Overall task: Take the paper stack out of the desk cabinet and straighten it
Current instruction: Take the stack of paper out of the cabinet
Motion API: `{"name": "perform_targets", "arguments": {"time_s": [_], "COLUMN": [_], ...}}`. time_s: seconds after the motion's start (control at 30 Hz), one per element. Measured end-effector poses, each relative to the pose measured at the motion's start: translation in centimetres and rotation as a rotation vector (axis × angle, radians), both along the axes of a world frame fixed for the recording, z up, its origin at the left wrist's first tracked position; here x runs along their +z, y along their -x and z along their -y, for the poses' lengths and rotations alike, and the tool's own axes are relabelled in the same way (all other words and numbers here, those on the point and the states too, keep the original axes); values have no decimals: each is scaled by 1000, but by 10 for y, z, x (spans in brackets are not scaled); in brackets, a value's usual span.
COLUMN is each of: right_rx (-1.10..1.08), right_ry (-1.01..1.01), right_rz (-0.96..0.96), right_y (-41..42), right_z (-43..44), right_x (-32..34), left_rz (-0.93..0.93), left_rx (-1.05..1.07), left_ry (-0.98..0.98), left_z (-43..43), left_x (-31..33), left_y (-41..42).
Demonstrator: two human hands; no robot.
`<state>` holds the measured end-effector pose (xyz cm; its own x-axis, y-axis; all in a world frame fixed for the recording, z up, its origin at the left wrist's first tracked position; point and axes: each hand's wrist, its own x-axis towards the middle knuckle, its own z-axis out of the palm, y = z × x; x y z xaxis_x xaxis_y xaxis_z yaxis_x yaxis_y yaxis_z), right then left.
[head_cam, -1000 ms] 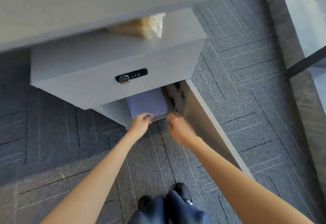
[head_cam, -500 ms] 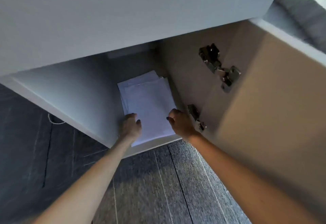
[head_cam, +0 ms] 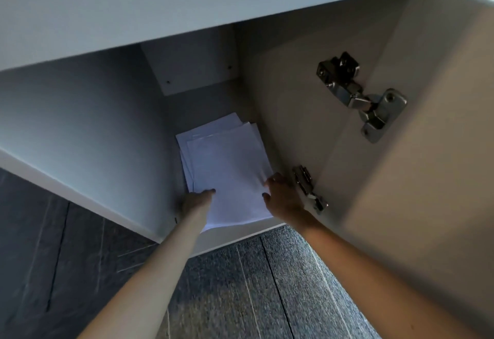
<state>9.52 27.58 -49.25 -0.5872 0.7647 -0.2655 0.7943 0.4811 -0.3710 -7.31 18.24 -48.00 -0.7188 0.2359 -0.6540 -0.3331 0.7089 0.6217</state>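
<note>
Grey carpet floor [head_cam: 240, 285] fronts the open desk cabinet [head_cam: 107, 130]. Paper stack [head_cam: 227, 167], sheets fanned, lies on its floor panel. Left hand [head_cam: 196, 201] and right hand [head_cam: 283, 199] fingers pinch its near side edges.

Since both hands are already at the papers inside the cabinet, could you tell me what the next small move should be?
Probably slide the paper stack toward the cabinet's open front: the left hand and right hand touch its near corners, but it lies flat inside, sheets fanned.
</note>
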Motion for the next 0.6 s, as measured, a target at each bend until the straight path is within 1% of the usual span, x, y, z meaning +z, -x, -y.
{"name": "perform_targets", "arguments": {"time_s": [0.07,0.1,0.2,0.23,0.3,0.37,0.4,0.47,0.53,0.57,0.6], "right_rx": [-10,-20,-34,-41,-50,-74,-92,-138,-186,-225,-276], "right_ry": [4,12,32,38,42,59,75,125,176,209,247], "right_rz": [-25,-37,-80,-84,-108,-127,-138,-140,-158,-186,-231], "right_y": [-2,-3,-6,-8,-9,-9,-8,-6,-3,0,2], "right_z": [0,-1,-4,-4,-3,-2,-2,-1,0,0,0], "right_x": [-1,-1,-2,-2,-2,-2,-2,2,9,15,19], "left_rz": [197,245,202,220,319,370,361,257,21,-68,-100], "left_rx": [37,50,166,164,129,58,37,60,58,42,37], "left_ry": [-88,-129,-225,-252,-274,-251,-242,-236,-243,-288,-333], "left_z": [0,1,8,11,15,16,15,16,17,19,21], "left_x": [3,3,4,4,4,6,9,12,10,14,19], "left_y": [4,7,16,18,19,16,12,2,-2,-4,-5]}}
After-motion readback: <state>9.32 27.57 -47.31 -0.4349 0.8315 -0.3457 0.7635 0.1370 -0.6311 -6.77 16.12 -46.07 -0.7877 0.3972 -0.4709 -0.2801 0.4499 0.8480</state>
